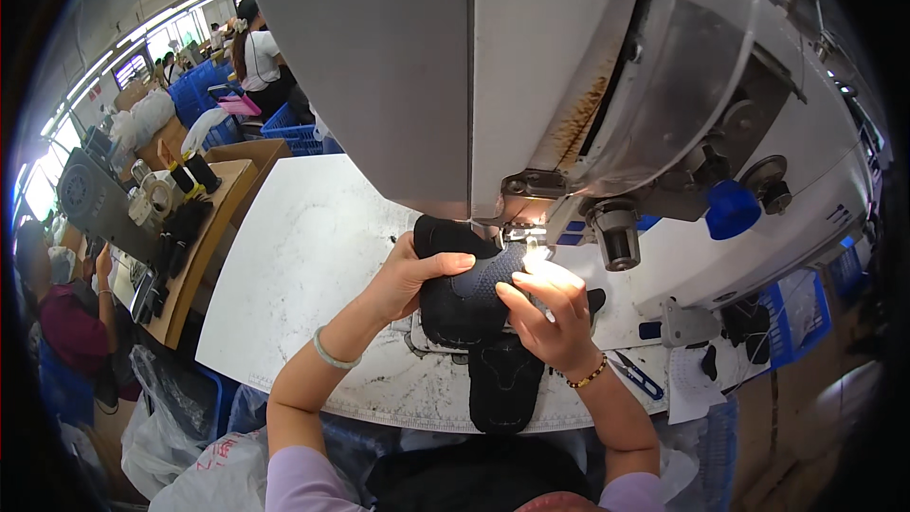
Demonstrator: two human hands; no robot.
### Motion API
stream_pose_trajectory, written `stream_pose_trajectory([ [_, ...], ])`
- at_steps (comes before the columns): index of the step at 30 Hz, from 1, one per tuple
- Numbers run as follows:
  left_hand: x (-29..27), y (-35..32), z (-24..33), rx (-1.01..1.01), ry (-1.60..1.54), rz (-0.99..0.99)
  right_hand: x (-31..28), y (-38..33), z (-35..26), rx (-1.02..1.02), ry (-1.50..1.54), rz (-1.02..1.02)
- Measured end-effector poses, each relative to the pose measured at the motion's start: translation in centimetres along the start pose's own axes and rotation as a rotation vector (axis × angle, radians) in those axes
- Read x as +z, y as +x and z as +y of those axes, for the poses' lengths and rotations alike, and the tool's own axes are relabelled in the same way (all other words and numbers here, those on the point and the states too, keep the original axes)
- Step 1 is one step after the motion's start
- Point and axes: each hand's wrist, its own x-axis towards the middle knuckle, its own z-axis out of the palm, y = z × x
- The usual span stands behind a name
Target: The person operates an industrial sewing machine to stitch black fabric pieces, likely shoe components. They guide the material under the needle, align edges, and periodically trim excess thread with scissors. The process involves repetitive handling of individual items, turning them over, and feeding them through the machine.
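Note:
A dark fabric shoe-upper piece [474,308] lies on the sewing machine's post, under the needle area lit by a small lamp. My left hand [409,273] grips its left edge, thumb on top. On the right side, my right hand [550,308] presses down on the piece with fingers bent, right below the presser foot [524,232]. A long dark tongue part [502,384] hangs toward me over the table edge. The large white sewing machine head [531,66] fills the upper view.
The white worn table [303,256] extends left. Small blue-handled snips [637,376] lie right of my wrist. Thread cones and dark parts sit on a wooden bench [194,228] at left. Blue crates [204,95] and other seated workers are behind. Plastic bags [180,436] hang below.

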Motion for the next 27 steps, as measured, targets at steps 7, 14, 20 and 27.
stream_pose_trajectory([
  [7, -0.3, -0.3, -0.3, 0.007, 0.097, 0.019, -0.5, 0.4, -0.5, 0.025, -0.003, -0.043],
  [14, 1.1, -1.2, -1.3, 0.056, 0.004, 0.159, -0.2, -0.3, 0.3, 0.008, 0.000, -0.011],
  [20, 2.1, -1.4, -2.4, 0.160, -0.035, 0.163, -1.2, -0.1, 1.4, -0.066, 0.066, -0.039],
  [27, 6.1, -2.3, -4.4, 0.435, 0.342, 0.328, -1.9, -0.7, 5.1, 0.279, 0.484, -0.122],
])
